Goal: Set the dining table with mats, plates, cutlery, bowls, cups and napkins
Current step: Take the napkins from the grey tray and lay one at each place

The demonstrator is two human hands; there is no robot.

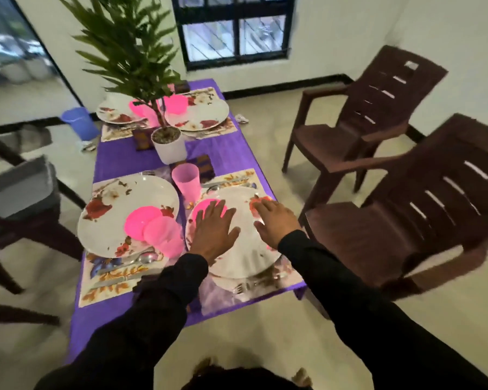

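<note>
You're on the near-right setting: left hand (213,232) and right hand (276,220) lie spread flat over the plate (244,249) on its mat (237,177), gripping nothing, pink bowl (206,206) under your left fingers, so next probably square the plate, then add what's missing.

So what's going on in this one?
A person is setting a table with a purple cloth. Both hands, left and right, are spread flat over the near right plate, which carries a pink bowl. Three other plates, a pink cup and a potted plant are already out.
</note>
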